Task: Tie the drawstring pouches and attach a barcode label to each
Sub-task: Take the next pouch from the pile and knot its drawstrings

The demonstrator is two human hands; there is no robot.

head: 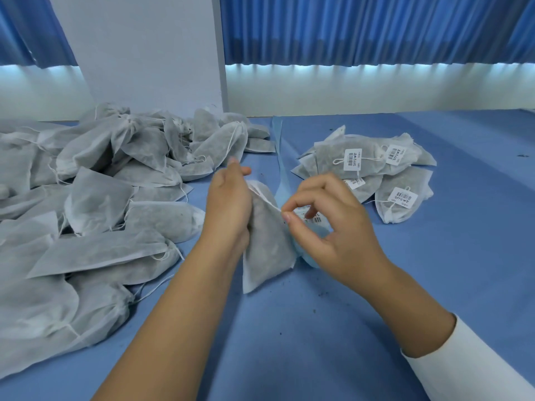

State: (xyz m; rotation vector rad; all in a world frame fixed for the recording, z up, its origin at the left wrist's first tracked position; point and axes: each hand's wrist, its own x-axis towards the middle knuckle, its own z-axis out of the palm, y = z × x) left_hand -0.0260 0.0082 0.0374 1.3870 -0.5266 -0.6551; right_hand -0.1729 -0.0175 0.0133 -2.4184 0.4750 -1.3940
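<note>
Now: one pouch held upright between your hands

Your bench (434, 270) is covered in smooth blue cloth dotted with dark crumbs. Its far edge meets a white wall under pleated blue curtains (362, 27), with a flat white panel (139, 50) standing at the back left.

The heap of unlabelled pouches (86, 212) takes up the whole left side. They are soft, matte, grey-white non-woven bags, plump and creased, with thin white cords trailing, and the heap's right fringe lies just beside your left forearm. At right rear, well apart from the heap, sits the smaller labelled stack (373, 169), whose white barcode tags face up. Between the two piles a thin, glossy, pale-blue strip (280, 157) runs from the far edge down toward your right hand.

Open blue cloth lies between your forearms toward you and off to the right beyond the labelled stack.

The pouch (269, 244) you are working on stands tilted at mid-bench, its bottom corner touching the cloth. Your left hand (228, 204) grips its upper left edge, fingers wrapped round the fabric. Your right hand (333, 227), with a white sleeve (469, 369) on its arm, pinches the drawstring (266, 199) between thumb and forefinger at the pouch's right edge, the other fingers loosely curled. A barcode label (314, 219) shows just under those fingers, partly hidden.
</note>
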